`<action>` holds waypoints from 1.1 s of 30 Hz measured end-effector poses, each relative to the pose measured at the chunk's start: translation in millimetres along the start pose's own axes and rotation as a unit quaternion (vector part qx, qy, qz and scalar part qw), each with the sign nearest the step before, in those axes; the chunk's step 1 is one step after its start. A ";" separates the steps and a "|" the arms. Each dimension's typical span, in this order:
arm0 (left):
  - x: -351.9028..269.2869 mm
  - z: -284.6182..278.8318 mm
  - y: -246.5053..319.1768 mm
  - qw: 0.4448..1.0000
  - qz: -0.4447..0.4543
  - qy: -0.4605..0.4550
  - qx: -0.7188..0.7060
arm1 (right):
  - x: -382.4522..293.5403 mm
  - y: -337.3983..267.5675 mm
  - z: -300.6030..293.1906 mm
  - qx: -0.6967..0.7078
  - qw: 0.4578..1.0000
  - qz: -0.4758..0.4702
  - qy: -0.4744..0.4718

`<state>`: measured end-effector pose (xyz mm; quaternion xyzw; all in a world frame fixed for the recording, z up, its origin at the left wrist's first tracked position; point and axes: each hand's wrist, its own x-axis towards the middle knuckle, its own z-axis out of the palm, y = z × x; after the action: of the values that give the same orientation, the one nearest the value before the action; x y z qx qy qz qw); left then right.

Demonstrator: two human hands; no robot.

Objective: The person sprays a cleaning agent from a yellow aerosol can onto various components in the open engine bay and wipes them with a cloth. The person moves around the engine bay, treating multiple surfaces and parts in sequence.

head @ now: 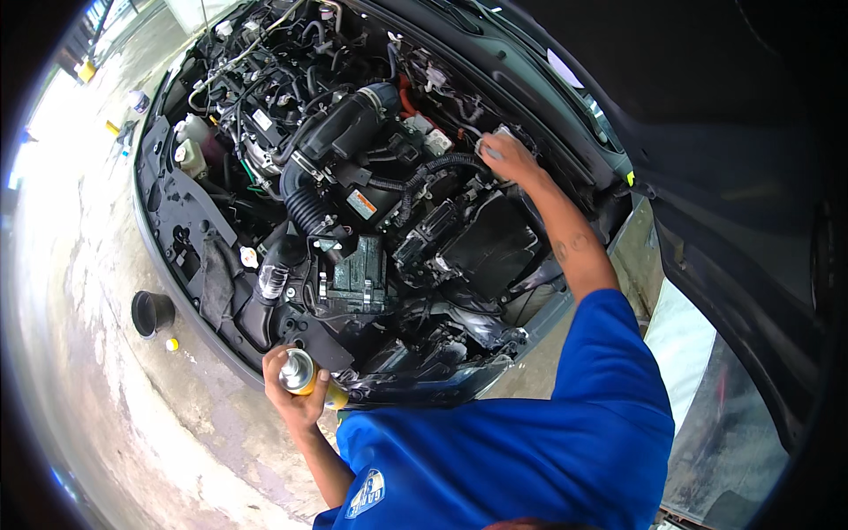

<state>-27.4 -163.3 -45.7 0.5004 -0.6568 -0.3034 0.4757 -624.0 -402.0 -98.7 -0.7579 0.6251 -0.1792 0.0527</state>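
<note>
My left hand (297,391) grips a yellow aerosol can (298,372) with a silver domed top, held upright by the front edge of a car's open engine bay. My right hand (505,154) reaches to the rear of the bay, near a metal part and a corrugated black hose (450,161). Its fingers are curled by something small and light grey; whether they hold it is unclear. Between the hands lie a black battery-like box (360,265), a large black cover (490,245), and a ribbed air intake duct (308,199).
A dark cloth (218,285) lies on the front panel, near a white-topped cap (248,257). Fluid reservoirs (192,158) stand at the left. On the concrete floor are a black bucket (151,314) and a yellow cap (172,344). The raised hood (742,152) is at the right.
</note>
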 end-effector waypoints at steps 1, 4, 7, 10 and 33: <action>-1.2 -0.8 -1.4 1.000 -0.004 0.019 0.002 | -11.3 -1.7 -2.8 -0.003 1.000 0.003 -0.003; -6.5 -0.8 -3.6 0.999 -0.021 0.050 0.001 | -39.9 -6.3 -7.5 -0.057 0.989 0.116 -0.067; -4.0 0.2 -3.2 1.000 0.000 0.015 0.008 | -38.4 -8.4 -3.4 -0.103 0.974 0.167 -0.115; 0.8 -0.3 3.1 1.000 0.011 0.003 0.010 | -16.5 -7.5 6.2 -0.048 0.994 0.102 0.003; 2.8 10.9 13.3 1.000 0.016 -0.008 -0.006 | -96.0 34.7 40.5 0.111 0.872 0.326 0.348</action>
<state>-42.6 -162.6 -37.2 0.4844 -0.6667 -0.3031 0.4785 -657.4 -322.4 -166.7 -0.3883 0.7907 -0.4724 -0.0289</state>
